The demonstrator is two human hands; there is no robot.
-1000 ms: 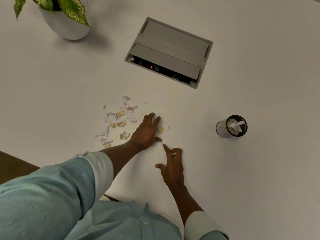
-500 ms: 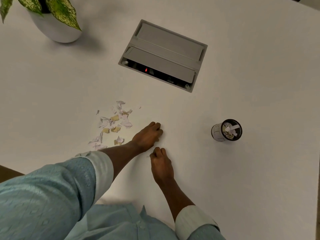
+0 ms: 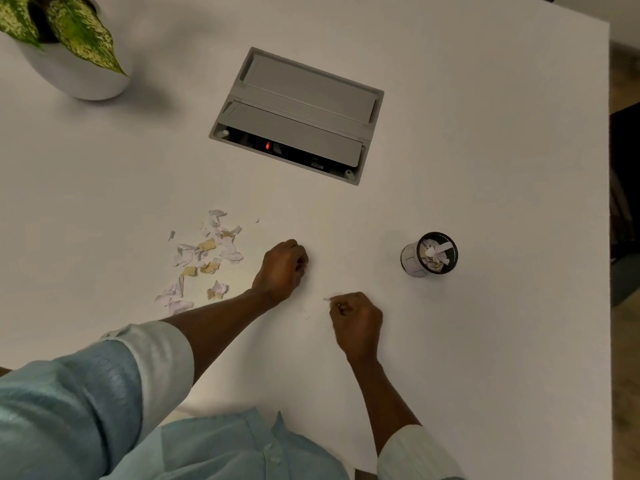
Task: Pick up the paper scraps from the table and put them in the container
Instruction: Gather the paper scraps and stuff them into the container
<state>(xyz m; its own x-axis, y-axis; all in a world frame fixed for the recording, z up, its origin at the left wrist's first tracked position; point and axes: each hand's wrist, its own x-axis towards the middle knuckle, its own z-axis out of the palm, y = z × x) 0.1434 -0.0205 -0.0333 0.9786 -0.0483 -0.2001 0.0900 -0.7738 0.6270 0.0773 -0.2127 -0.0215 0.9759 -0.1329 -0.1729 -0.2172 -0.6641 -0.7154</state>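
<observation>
A scatter of white, pink and tan paper scraps (image 3: pixel 204 258) lies on the white table (image 3: pixel 485 341), left of centre. My left hand (image 3: pixel 284 268) rests just right of the pile, its fingers curled into a fist over the spot where scraps lay; what it holds is hidden. My right hand (image 3: pixel 356 318) is curled too, and a sliver of paper sticks out from its fingertips. To the right stands a small round container (image 3: pixel 429 255) with a dark rim, holding several scraps.
A grey cable box (image 3: pixel 298 112) is set into the table at the back centre. A potted plant (image 3: pixel 62 46) in a white pot stands at the back left. The table's right edge runs beyond the container.
Both hands have closed from spread fingers into fists, and the loose scraps that lay between them are gone from the table. My right hand has drawn to the right.
</observation>
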